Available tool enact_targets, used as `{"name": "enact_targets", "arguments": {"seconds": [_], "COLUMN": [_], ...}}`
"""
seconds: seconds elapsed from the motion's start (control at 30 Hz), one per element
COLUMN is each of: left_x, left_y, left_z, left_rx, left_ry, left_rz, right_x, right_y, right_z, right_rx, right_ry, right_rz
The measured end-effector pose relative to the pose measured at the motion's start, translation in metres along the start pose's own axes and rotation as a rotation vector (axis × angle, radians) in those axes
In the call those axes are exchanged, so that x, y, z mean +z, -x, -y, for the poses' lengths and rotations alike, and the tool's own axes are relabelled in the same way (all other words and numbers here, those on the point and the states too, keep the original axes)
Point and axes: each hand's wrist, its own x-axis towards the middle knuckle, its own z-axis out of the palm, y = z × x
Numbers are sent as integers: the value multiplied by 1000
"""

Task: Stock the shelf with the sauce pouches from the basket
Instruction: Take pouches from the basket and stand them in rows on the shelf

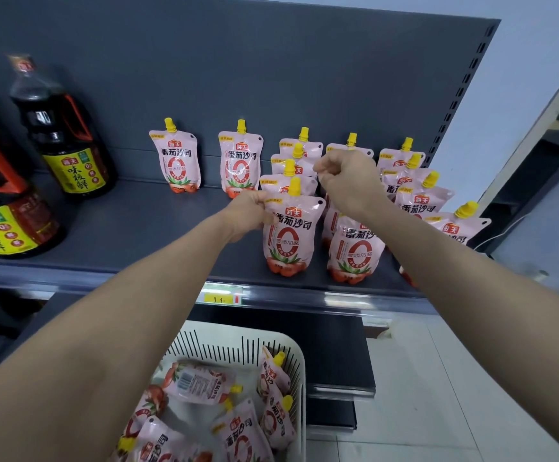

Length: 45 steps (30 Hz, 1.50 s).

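Pink sauce pouches with yellow caps stand in rows on the grey shelf (131, 228). My left hand (249, 215) grips the upper left edge of the front pouch (289, 235), which stands upright near the shelf's front. My right hand (346, 181) hovers over the neighbouring row with its fingers curled; nothing shows in it. It partly hides the pouches behind. Another front pouch (354, 251) stands under my right forearm. Below the shelf, the white basket (299, 358) holds several more pouches lying flat (201, 381).
Two large dark soy sauce bottles (61, 135) (4, 208) stand at the shelf's left. Two single pouches (176, 161) (239, 161) stand against the back panel. A yellow price tag (223, 298) sits on the shelf's front rail. The upright post (461, 91) bounds the shelf on the right.
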Motion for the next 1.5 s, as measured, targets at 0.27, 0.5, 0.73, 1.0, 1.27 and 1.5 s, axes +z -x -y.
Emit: {"name": "enact_targets", "arguments": {"seconds": [0.27, 0.5, 0.73, 1.0, 1.27, 1.5], "left_x": [-4, -12, -14, -13, -20, -33], "left_y": [-2, 6, 14, 18, 28, 35], "left_z": [2, 6, 3, 0, 9, 3], "left_rx": [-30, 18, 26, 34, -29, -8], "left_ry": [1, 1, -66, -87, -155, -88], "left_rz": [26, 49, 86, 92, 119, 103], "right_x": [-2, 2, 9, 17, 30, -2], "right_y": [4, 7, 8, 3, 0, -29], "right_z": [-5, 5, 11, 9, 8, 29], "right_rx": [18, 16, 23, 47, -4, 22], "right_ry": [-16, -54, -37, 73, 257, 73], "right_rz": [90, 235, 346, 405, 388, 134]}}
